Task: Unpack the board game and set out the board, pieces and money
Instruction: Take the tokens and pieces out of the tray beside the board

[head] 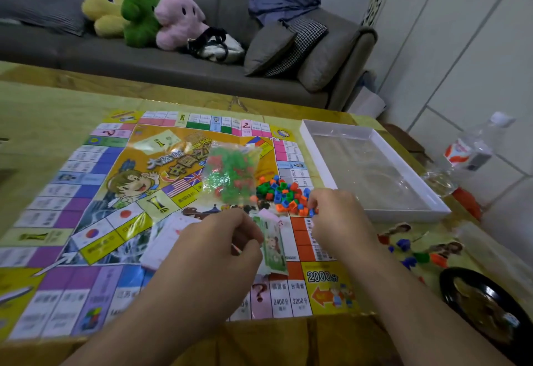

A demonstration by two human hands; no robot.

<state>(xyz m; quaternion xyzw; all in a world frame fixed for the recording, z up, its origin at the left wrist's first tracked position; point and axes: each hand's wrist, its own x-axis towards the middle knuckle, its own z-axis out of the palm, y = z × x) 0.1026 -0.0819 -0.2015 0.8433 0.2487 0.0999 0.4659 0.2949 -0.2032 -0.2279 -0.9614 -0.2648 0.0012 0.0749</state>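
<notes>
From the head camera, the board (95, 192) lies unfolded on the surface (43, 112), its near edge close to the surface's front edge. A bag of green and red pieces (230, 172) rests near the board's middle, with a loose heap of small coloured blocks (284, 194) just right of it. The left hand (222, 238) has its fingers curled, pinching something thin beside a pack of money (272, 243). The right hand (336, 215) curls its fingers at the heap's right edge; what it holds I cannot tell. The white box tray (323, 161) sits just beyond the board's right edge. Bare surface lies open at far left.
</notes>
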